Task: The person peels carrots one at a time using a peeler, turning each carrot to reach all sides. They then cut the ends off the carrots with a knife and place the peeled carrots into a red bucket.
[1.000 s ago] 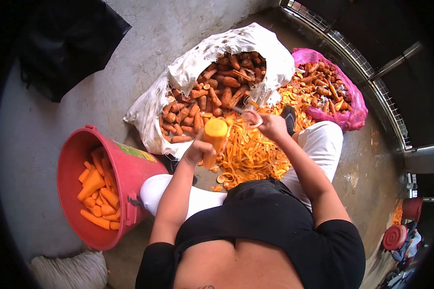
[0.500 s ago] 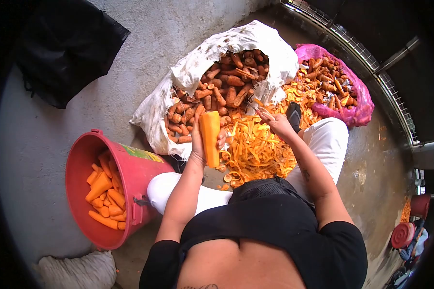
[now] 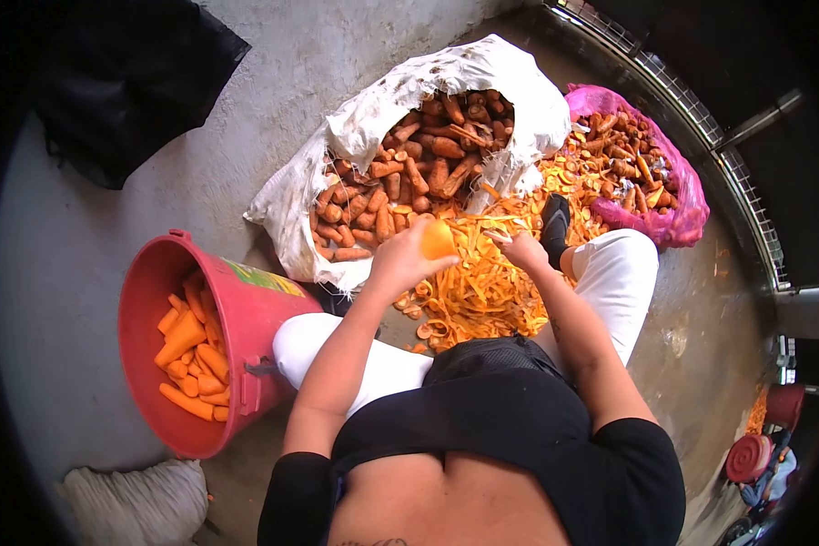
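My left hand (image 3: 402, 262) is closed around a thick peeled carrot (image 3: 438, 239), its bright orange end pointing toward my right hand. My right hand (image 3: 524, 251) is shut on a small pale hand tool that looks like a peeler (image 3: 498, 237); the fingers cover most of it. Below both hands lies a heap of orange carrot peelings (image 3: 487, 291). Just beyond, unpeeled carrots (image 3: 437, 150) fill an opened white sack (image 3: 346, 136). By my left knee a red bucket (image 3: 246, 341) leans with its mouth toward me, holding peeled carrots (image 3: 184, 341).
A pink mesh bag (image 3: 692, 205) of carrots and scraps stands at the far right. Black cloth (image 3: 132, 86) hangs on the wall at upper left. A pale sack (image 3: 141, 500) lies behind the bucket. Red containers (image 3: 749, 458) stand at the lower right on wet floor.
My left hand has turned the carrot from upright to pointing away, bringing it right and its end nearer the right hand. My right hand has dropped slightly lower. The view has shifted a little.
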`<move>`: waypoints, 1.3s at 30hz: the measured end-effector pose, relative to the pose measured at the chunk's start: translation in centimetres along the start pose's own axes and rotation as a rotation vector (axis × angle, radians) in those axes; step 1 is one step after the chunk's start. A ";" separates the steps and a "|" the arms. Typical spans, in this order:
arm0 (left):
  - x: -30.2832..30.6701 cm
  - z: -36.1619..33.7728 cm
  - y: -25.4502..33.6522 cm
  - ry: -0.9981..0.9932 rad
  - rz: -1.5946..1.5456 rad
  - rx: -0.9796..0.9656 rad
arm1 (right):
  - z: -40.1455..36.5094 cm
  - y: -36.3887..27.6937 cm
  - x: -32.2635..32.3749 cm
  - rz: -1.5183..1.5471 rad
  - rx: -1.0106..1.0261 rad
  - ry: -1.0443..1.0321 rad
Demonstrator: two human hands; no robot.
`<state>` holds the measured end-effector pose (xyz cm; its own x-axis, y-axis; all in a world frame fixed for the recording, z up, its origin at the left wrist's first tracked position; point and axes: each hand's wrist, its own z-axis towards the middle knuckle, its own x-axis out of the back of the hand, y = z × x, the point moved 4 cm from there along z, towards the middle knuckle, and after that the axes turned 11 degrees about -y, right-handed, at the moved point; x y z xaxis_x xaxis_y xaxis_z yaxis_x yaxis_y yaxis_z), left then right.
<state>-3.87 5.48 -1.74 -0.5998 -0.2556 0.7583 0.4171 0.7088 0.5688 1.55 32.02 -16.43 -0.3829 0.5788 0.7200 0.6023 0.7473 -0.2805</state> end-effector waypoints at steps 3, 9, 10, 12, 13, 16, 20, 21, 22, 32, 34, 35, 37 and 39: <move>1.1 0.2 3.6 -0.112 0.267 -0.265 | -1.3 -1.3 0.7 -0.035 0.020 -0.086; 9.3 -5.7 17.0 -0.144 0.338 -0.420 | 4.9 5.8 -1.2 0.021 0.236 -0.015; 10.2 -6.8 17.6 -0.087 0.383 -0.390 | 5.4 6.1 -1.5 0.046 0.257 -0.023; 11.3 -8.4 18.4 -0.010 0.533 -0.288 | 5.1 3.2 -1.7 0.075 0.279 -0.052; 11.7 -8.7 18.4 0.027 0.604 -0.229 | 3.9 0.7 -1.3 0.078 0.272 -0.070; 12.1 -8.8 18.4 0.089 0.776 -0.083 | 1.8 -1.4 0.0 0.034 0.238 -0.103; 12.1 -7.8 18.6 0.084 0.934 0.031 | 1.6 -1.0 1.0 -0.067 0.251 -0.052; 12.1 -7.6 18.4 0.070 0.955 0.040 | 1.2 -1.3 1.5 -0.040 0.251 -0.052; 12.4 -7.4 18.3 0.057 0.960 0.044 | 0.9 -2.1 1.6 -0.013 0.260 -0.056; 7.9 -1.1 6.6 -0.048 -0.025 -0.188 | 3.4 -0.5 -0.7 -0.019 0.103 0.002; 5.5 1.7 2.1 0.052 -0.260 -0.102 | 4.8 0.4 -1.6 -0.092 -0.012 0.003; 3.8 2.6 0.1 0.173 -0.431 -0.110 | 5.0 0.5 -1.4 -0.077 -0.050 0.016; 1.1 3.6 -3.0 0.328 -0.591 -0.119 | 7.1 2.5 -2.3 -0.153 0.030 0.118; 1.0 3.4 -3.9 0.335 -0.435 -0.040 | 7.4 3.0 -1.9 -0.090 0.073 0.155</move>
<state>-8.38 4.73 -4.30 -0.4756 -0.7193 0.5064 0.2084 0.4671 0.8593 -1.11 35.53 -23.36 -0.3171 0.4554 0.8319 0.5156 0.8190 -0.2518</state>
